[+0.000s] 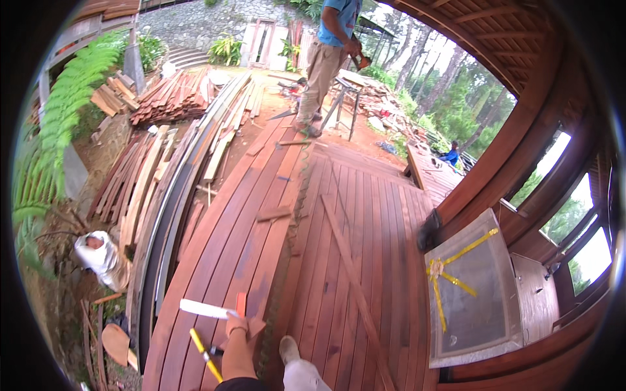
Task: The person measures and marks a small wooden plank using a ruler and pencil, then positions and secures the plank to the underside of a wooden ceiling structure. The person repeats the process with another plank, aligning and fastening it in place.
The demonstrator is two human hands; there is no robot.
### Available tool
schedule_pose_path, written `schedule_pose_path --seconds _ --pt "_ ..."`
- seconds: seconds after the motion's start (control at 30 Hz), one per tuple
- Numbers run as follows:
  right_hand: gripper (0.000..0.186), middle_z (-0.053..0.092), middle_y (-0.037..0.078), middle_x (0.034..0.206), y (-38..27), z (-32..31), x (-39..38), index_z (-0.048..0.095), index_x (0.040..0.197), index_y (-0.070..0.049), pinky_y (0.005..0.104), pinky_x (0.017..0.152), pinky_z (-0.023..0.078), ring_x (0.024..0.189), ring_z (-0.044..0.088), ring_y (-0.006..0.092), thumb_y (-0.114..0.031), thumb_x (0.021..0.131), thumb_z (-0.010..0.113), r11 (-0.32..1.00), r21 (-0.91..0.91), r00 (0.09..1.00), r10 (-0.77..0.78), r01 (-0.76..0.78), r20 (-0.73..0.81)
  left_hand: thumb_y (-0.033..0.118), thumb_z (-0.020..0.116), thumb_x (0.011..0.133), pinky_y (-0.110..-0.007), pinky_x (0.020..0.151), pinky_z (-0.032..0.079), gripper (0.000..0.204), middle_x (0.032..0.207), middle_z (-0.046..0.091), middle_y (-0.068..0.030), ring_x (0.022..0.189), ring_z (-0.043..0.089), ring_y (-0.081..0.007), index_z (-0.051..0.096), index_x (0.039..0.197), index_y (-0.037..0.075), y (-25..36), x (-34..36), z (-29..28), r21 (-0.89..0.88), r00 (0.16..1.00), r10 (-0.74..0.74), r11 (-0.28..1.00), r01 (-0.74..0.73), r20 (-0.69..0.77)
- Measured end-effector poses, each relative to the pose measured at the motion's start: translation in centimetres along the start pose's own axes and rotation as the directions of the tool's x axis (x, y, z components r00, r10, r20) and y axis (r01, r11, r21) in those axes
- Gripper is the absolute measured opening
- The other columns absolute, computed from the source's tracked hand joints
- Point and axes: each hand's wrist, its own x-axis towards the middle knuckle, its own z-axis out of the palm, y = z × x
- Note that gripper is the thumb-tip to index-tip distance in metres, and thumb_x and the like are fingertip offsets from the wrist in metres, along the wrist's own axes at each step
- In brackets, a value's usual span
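Note:
My left hand [238, 324] reaches in from the lower edge over the reddish plank deck [215, 260]. Its fingers are closed at the end of a long white blade-like strip [205, 309], which points left; its exact kind is unclear. An orange-brown wooden piece [241, 302] stands up just beyond the fingers, and a small flat wood offcut [256, 326] lies beside the hand. Left of my forearm is a yellow-handled tool [205, 354] with a black part. My right hand is out of view.
My shoe [289, 350] rests on the deck. Ahead, a person [326, 58] stands holding an orange tool near a metal stand [345, 104]. Timber stacks [173, 101] lie left, below the deck edge. A taped glass panel [473, 293] leans right. A loose batten [355, 280] crosses the planks.

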Motion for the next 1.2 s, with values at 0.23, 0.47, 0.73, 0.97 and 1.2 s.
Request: schedule_pose_path --seconds 0.23,0.47,0.73,0.97,1.2 --pt "0.038 0.068 0.011 0.101 -19.4 -8.4 2.6 0.068 0.12 -0.012 0.0344 0.067 0.054 0.084 0.067 0.0224 -0.036 0.091 0.068 0.994 -0.026 0.992 -0.106 0.108 0.062 0.039 0.077 0.085 -0.045 0.094 0.056 0.072 0.118 0.071 -0.0219 0.111 0.069 -0.035 0.042 0.137 0.003 4.2 5.4 0.2 0.174 0.998 -0.031 0.984 0.022 0.053" --pt "0.037 0.065 0.009 0.099 -23.9 -11.1 6.3 0.065 0.123 -0.012 0.0313 0.061 0.052 0.079 0.063 0.0182 -0.035 0.095 0.064 0.95 -0.123 0.953 -0.273 0.288 0.13 0.037 0.077 0.082 -0.044 0.093 0.057 0.062 0.116 0.071 -0.0206 0.11 0.07 -0.0346 0.048 0.127 0.005 4.6 5.5 -0.2 0.236 0.999 0.005 0.972 -0.017 0.049" --pt "0.036 0.061 0.006 0.096 -24.8 -11.5 13.9 0.062 0.127 -0.011 0.0277 0.055 0.049 0.074 0.058 0.0134 -0.035 0.1 0.06 0.619 -0.307 0.691 -0.627 0.722 0.361 0.042 0.072 0.087 -0.045 0.094 0.054 0.06 0.116 0.07 -0.0229 0.109 0.069 -0.0376 0.056 0.13 0.003 4.3 -18.0 -7.0 -0.308 0.883 0.443 0.828 -0.469 -0.156" --pt "0.056 0.059 0.025 0.134 -35.4 -9.0 9.0 0.056 0.137 0.0 0.0446 0.108 0.044 0.13 0.053 0.0385 -0.034 0.093 0.066 -0.127 -0.052 -0.1 -0.928 0.991 0.359 0.038 0.062 0.098 -0.034 0.084 0.05 0.04 0.099 0.066 -0.0051 0.091 0.06 -0.0142 0.064 0.117 0.003 -4.2 -46.3 0.0 -0.772 0.755 0.435 0.186 -0.608 -0.491" --pt "0.057 0.061 0.02 0.135 -26.0 -3.0 -19.9 0.051 0.142 -0.002 0.0374 0.108 0.045 0.13 0.056 0.0304 -0.024 0.092 0.068 -0.612 0.379 -0.688 -0.411 0.694 0.598 0.04 0.045 0.105 -0.036 0.077 0.049 0.039 0.081 0.06 -0.0058 0.078 0.058 -0.0202 0.067 0.111 0.008 -25.8 -61.4 12.5 -0.741 0.744 -0.03 -0.073 -0.668 -0.668"
